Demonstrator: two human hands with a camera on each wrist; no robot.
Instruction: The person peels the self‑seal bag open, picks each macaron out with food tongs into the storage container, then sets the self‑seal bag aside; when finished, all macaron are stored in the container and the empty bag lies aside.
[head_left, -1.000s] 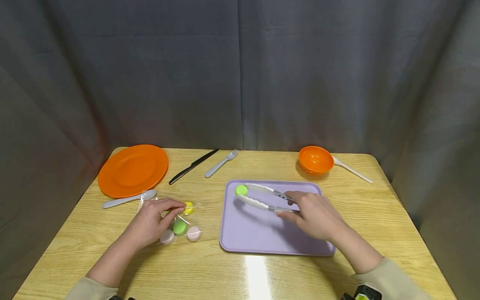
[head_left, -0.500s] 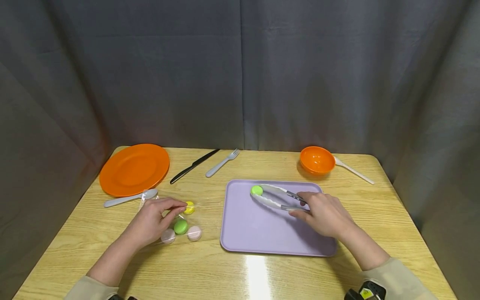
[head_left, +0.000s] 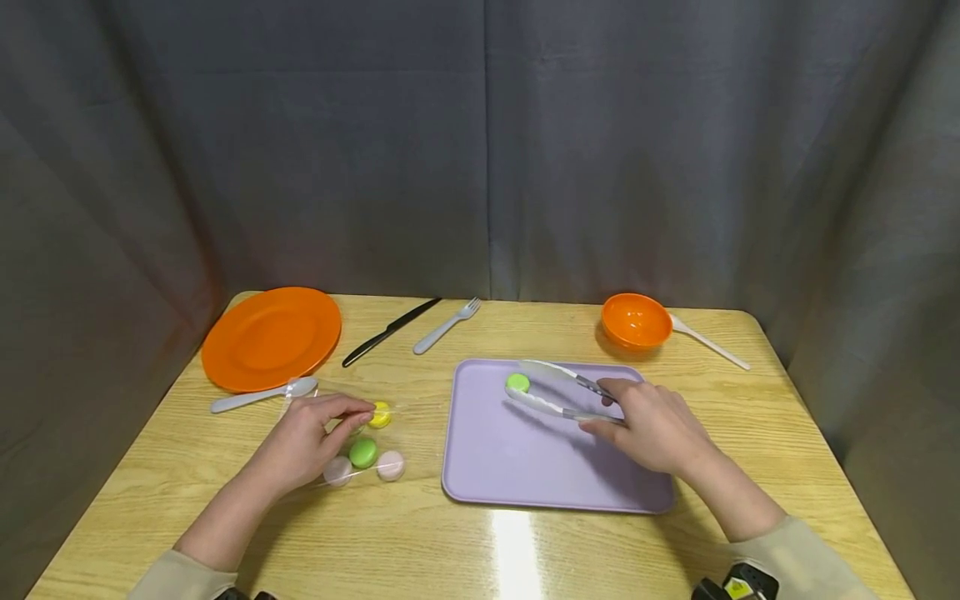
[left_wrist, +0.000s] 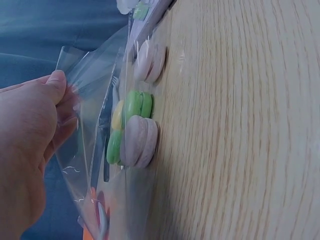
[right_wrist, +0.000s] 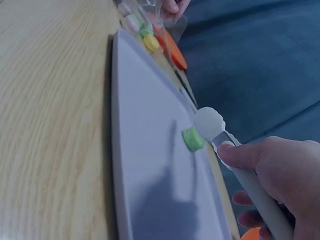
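From the head view alone, whole bowl (head_left: 636,321); clear bag (left_wrist: 91,112) in left hand (head_left: 311,435), tongs (head_left: 542,406) in right hand (head_left: 654,425).

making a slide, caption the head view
Left hand pinches clear bag; right hand holds tongs near green macaron on lilac tray.

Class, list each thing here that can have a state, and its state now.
Tongs: open, in the right hand.
Clear bag: pinched by the left hand, macarons inside; open or sealed, cannot tell.
Green macaron: whole, on the tray.
Tray: lying flat.
Bowl: upright.
Plate: flat, face up.
Knife: lying flat.
Fork: lying flat.
Spoon by the plate: lying flat.
White utensil by the bowl: lying down, tip hidden.
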